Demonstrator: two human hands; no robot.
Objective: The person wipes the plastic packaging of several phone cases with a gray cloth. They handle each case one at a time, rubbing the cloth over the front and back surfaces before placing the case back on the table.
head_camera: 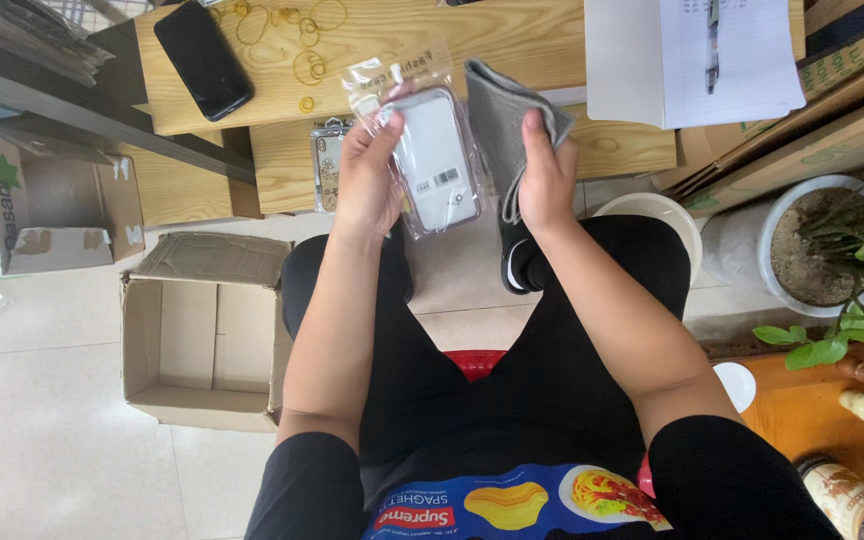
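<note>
Held off the low wooden table's [612, 150] near edge, the white phone case in its clear plastic sleeve [432, 160] could slip from the left hand's [367, 180] closed pinch, while the right hand [544, 180] clamps a folded grey cloth [502, 125].

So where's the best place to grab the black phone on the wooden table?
Probably the black phone is best pinched across its two long edges near the middle, coming from above. It lies flat and slanted on the wooden table, clear of the left hand and right hand, which are both occupied.
</note>
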